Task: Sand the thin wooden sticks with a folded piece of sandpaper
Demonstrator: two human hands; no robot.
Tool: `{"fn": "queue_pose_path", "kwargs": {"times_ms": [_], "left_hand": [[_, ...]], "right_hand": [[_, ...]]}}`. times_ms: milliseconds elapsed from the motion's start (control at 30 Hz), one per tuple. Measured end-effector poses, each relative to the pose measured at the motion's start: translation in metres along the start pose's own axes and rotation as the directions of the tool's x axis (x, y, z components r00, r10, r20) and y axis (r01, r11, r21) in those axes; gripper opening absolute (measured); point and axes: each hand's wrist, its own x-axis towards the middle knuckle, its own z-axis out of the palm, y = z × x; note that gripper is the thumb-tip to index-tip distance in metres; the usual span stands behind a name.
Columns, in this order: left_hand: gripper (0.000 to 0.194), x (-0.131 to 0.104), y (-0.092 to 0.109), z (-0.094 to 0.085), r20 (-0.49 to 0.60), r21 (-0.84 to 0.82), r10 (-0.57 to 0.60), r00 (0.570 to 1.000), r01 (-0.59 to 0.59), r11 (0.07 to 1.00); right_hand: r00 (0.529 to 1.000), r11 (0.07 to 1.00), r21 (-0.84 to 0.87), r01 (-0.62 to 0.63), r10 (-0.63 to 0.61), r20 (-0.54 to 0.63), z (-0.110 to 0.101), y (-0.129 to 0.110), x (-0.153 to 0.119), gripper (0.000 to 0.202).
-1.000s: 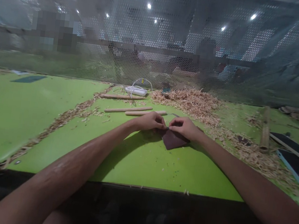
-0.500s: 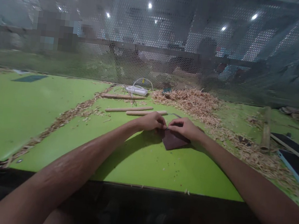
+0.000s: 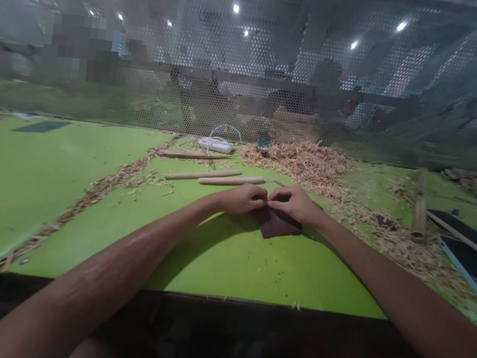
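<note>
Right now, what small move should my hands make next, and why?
Perhaps ease the left hand slightly away from the right hand: they crowd close together at the far edge of the dark sheet, hiding whatever might be between them, while the sheet's near part lies uncovered.

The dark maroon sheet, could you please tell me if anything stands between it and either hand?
Nothing visible does: the right hand is over the upper edge of the dark maroon sheet, and the left hand is beside its upper left corner. The pale sticks lie beyond the left hand.
</note>
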Motion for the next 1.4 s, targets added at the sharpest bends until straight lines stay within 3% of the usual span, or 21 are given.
{"fn": "queue_pose_path", "kwargs": {"times_ms": [133,267,433,600,733,900,1167,1400], "left_hand": [[0.019,-0.002,0.001,-0.005,0.057,0.035,0.085,0.995,-0.087,0.996],[0.021,-0.002,0.0,-0.006,0.003,-0.06,0.124,0.992,-0.124,0.99],[0.021,-0.001,-0.003,-0.001,0.008,-0.124,0.138,0.99,-0.136,0.983],[0.029,0.0,-0.005,0.004,0.018,-0.193,0.117,0.993,-0.112,0.975],[0.025,-0.001,-0.003,0.0,0.069,-0.174,0.074,0.995,-0.061,0.983],[0.026,-0.003,0.001,-0.007,0.111,-0.152,0.098,0.989,-0.08,0.985],[0.03,-0.002,0.002,-0.003,0.014,-0.23,0.122,0.992,-0.116,0.966],[0.047,-0.001,-0.009,0.007,0.022,-0.306,0.051,0.998,-0.042,0.951]], "right_hand": [[1.0,0.998,0.056,-0.003,0.002,0.022,0.004,0.0,-0.003,0.018],[0.999,0.989,0.143,-0.033,0.038,-0.033,0.007,0.0,-0.006,0.018],[0.997,0.998,0.064,0.019,-0.024,0.078,0.002,0.0,-0.002,0.016],[0.999,0.998,0.047,0.044,-0.046,0.025,0.0,-0.001,-0.001,0.013],[1.0,0.999,0.033,0.017,-0.018,0.019,-0.002,-0.001,0.001,0.013],[0.999,0.997,0.076,-0.019,0.016,0.036,-0.001,-0.003,-0.002,0.015],[0.988,0.922,0.361,-0.142,0.154,-0.006,0.015,-0.009,-0.015,0.014],[0.978,0.92,0.336,-0.201,0.208,0.015,0.013,-0.009,-0.018,0.021]]}}
